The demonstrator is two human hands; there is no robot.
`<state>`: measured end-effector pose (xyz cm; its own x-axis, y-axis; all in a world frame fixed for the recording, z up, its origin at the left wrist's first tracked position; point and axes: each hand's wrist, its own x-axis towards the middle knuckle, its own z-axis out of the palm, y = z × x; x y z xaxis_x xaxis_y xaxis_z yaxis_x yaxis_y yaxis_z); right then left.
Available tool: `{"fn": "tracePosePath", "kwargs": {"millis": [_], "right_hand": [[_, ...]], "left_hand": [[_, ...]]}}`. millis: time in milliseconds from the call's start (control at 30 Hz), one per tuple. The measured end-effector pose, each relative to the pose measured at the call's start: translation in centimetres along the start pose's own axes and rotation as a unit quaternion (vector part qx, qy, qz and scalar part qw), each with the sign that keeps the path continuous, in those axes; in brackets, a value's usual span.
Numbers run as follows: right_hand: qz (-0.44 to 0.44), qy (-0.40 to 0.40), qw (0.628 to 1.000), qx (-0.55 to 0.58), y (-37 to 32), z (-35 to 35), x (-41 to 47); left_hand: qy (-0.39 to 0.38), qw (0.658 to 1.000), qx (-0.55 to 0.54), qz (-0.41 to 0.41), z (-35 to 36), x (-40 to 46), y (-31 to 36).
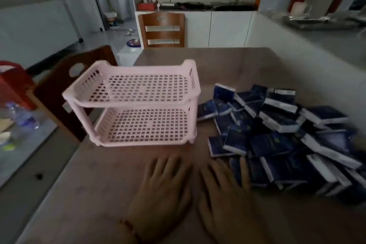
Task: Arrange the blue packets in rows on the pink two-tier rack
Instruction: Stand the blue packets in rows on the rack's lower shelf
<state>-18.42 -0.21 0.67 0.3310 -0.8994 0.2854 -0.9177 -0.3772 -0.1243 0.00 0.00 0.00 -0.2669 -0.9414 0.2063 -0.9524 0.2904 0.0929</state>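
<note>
A pink two-tier rack (136, 105) with perforated shelves stands on the table, left of centre; both shelves hold nothing. To its right lies a loose heap of several dark blue packets (277, 136) with white edges. My left hand (164, 190) lies flat on the table in front of the rack, fingers straight. Beside it, my right hand (225, 194) is also flat, its fingertips at the near edge of the packet heap. Neither hand holds anything.
The brown table (89, 194) runs from the near edge to a wooden chair (162, 29) at its far end. Another dark chair (65, 89) stands at the left side. A white counter wall (316, 69) borders the right.
</note>
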Motion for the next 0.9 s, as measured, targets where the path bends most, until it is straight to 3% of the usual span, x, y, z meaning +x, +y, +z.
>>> {"fn": "tracePosePath", "kwargs": {"millis": [133,267,667,767,900], "right_hand": [[-0.01,0.009,1.0,-0.024,-0.2,0.4,-0.5],[-0.019,-0.046,0.997,-0.057,-0.7,0.2,-1.2],[-0.037,-0.062,0.997,-0.018,-0.4,-0.4,-1.7],[-0.043,-0.009,0.999,-0.002,-0.3,-0.6,-1.9],[0.047,0.152,0.987,-0.027,0.3,-0.9,-2.4]], "left_hand": [[0.051,0.997,0.057,0.025,0.0,0.0,-0.5],[0.015,0.998,0.058,0.033,0.5,-0.8,-0.5],[-0.049,0.995,0.065,0.051,0.4,-0.9,-1.1],[-0.054,0.997,0.04,0.042,-0.2,-1.9,-0.6],[-0.042,0.998,0.021,0.039,-1.1,-2.8,0.0]]}}
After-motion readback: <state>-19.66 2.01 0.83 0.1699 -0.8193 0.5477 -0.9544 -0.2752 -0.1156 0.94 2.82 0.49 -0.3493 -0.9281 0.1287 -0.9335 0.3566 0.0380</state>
